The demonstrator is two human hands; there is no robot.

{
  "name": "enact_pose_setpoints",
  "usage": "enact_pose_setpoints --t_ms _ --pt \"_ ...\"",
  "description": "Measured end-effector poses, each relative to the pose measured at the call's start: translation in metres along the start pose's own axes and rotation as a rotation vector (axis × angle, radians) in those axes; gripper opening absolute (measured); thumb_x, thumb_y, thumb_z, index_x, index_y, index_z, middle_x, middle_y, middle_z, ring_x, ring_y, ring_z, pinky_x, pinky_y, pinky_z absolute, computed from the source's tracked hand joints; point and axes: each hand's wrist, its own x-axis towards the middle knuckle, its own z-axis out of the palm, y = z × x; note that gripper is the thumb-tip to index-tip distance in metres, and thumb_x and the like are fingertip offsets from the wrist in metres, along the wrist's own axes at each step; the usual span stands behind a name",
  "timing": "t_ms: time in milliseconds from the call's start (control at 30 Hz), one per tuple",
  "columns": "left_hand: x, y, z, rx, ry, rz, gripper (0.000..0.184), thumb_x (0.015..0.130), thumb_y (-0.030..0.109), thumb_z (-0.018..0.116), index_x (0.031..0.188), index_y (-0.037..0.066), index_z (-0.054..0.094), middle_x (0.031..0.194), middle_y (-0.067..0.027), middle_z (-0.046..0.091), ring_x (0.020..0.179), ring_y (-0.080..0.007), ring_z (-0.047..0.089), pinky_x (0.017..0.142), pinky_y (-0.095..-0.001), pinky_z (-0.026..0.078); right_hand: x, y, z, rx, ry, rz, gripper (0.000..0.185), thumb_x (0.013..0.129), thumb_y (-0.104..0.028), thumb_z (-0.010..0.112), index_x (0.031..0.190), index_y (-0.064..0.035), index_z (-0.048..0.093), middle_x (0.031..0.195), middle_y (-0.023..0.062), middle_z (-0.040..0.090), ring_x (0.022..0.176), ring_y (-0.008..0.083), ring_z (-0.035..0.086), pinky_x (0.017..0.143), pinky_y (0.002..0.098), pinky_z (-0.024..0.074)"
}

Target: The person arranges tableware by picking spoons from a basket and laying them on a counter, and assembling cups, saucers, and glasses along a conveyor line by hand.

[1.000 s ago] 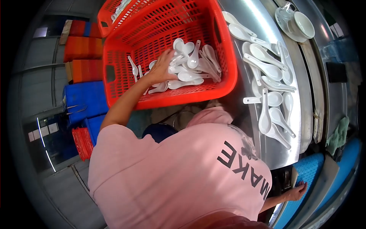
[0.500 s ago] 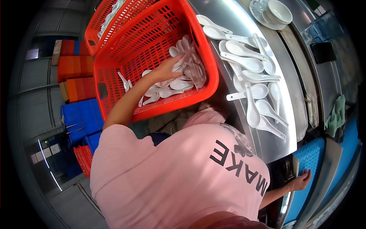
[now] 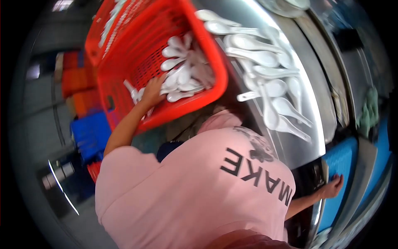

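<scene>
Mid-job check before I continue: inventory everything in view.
Large basket: one, red, upper centre
Second basket: one, red, upper left
Blurred items: uncountable, white, second basket
Basket spoons: many, white, large basket
Metal table: one, silver, right
Table spoons: over ten, white, metal table
Crockery: count unclear, white, top right
Cloth: one, green, right
Panels: at least two, blue, lower right
Boxes: several, orange and blue, left
Shirt: one, pink, lower centre
Left hand: one, at basket spoons
Right hand: one, over panel
</scene>
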Motion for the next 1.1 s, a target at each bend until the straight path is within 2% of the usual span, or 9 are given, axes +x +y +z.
enact_pose_setpoints --t_ms 233,400,567,633,733,767,800,833,1100 --pt "0.026 -0.023 -0.001 -0.098 0.114 0.099 0.04 0.068 0.005 0.055 0.108 0.003 0.053 0.101 -0.0177 0.055 0.096 -0.0361 0.05 0.083 -0.0421 0.039 -0.004 0.001 0.0 0.167 0.255 -0.003 0.019 0.085 -0.005 0.049 0.101 -0.0016 0.059 0.087 0.0102 0.063 0.079 0.0153 0.06 0.073 0.0264 0.0472" --pt "0.04 -0.023 -0.007 -0.388 0.171 0.051 0.029 0.078 0.008 0.051 0.105 -0.002 0.053 0.09 -0.0168 0.058 0.082 -0.0299 0.056 0.075 -0.0367 0.044 0.012 0.002 -0.043 -0.354 0.728 -0.275 0.018 0.079 0.0 0.051 0.094 -0.0024 0.062 0.086 0.0116 0.063 0.078 0.0192 0.062 0.071 0.0307 0.049" --pt "0.065 -0.029 -0.006 -0.75 0.076 -0.056 0.027 0.084 0.012 0.048 0.105 -0.004 0.055 0.087 -0.0126 0.061 0.077 -0.02 0.057 0.066 -0.0314 0.045 0.044 0.104 -0.094 -0.148 0.433 0.192 0.02 0.08 -0.009 0.055 0.098 -0.0045 0.063 0.093 0.0124 0.063 0.084 0.0184 0.06 0.075 0.0283 0.0465" --pt "0.06 0.026 -0.039 -0.743 0.136 0.063 0.024 0.087 0.015 0.047 0.099 -0.002 0.059 0.08 -0.0079 0.06 0.073 -0.0149 0.056 0.063 -0.0259 0.045 0.049 0.171 -0.082 0.053 0.358 0.04 0.022 0.08 -0.009 0.056 0.101 -0.003 0.062 0.093 0.0098 0.063 0.082 0.0157 0.059 0.074 0.0262 0.0463" --pt "0.081 0.041 -0.047 -0.647 0.076 0.035 0.027 0.085 0.012 0.046 0.107 -0.002 0.055 0.097 -0.0146 0.061 0.089 -0.0206 0.057 0.077 -0.0304 0.044 0.038 0.14 -0.041 0.153 0.22 0.25 0.023 0.081 -0.007 0.054 0.103 -0.0029 0.061 0.091 0.0103 0.063 0.079 0.0171 0.06 0.072 0.026 0.0476" --pt "0.08 0.058 -0.059 -0.642 0.087 0.052 0.031 0.083 0.012 0.049 0.112 -0.001 0.052 0.103 -0.0168 0.059 0.095 -0.0246 0.056 0.081 -0.0322 0.042 0.037 0.133 -0.035 -0.264 0.183 0.0 0.024 0.082 -0.008 0.052 0.103 -0.0033 0.06 0.089 0.0115 0.064 0.077 0.0171 0.06 0.069 0.0257 0.0485" --pt "0.085 0.041 -0.04 -0.446 0.208 0.139 0.036 0.081 0.011 0.052 0.115 0.0 0.049 0.106 -0.0174 0.057 0.098 -0.0279 0.055 0.084 -0.0332 0.041 0.039 0.13 -0.037 -0.143 0.145 0.077 0.024 0.082 -0.01 0.051 0.103 -0.0032 0.06 0.088 0.0133 0.064 0.077 0.0178 0.06 0.068 0.0259 0.0491" --pt "0.087 0.053 -0.053 -0.469 0.173 0.201 0.039 0.079 0.012 0.056 0.115 0.0 0.049 0.107 -0.0185 0.055 0.1 -0.029 0.054 0.085 -0.0342 0.041 0.039 0.127 -0.034 0.067 0.174 0.163 0.025 0.081 -0.009 0.05 0.102 -0.0018 0.06 0.088 0.0141 0.063 0.077 0.0198 0.061 0.069 0.0268 0.0496" --pt "0.086 0.073 -0.076 -0.294 0.057 0.162 0.074 0.061 0.024 0.074 0.122 -0.002 0.04 0.121 -0.0195 0.041 0.112 -0.033 0.041 0.093 -0.0369 0.035 0.026 0.073 -0.033 -0.139 0.098 0.181 0.027 0.082 -0.015 0.045 0.099 -0.003 0.063 0.084 0.0115 0.065 0.075 0.0181 0.063 0.068 0.0272 0.0494"
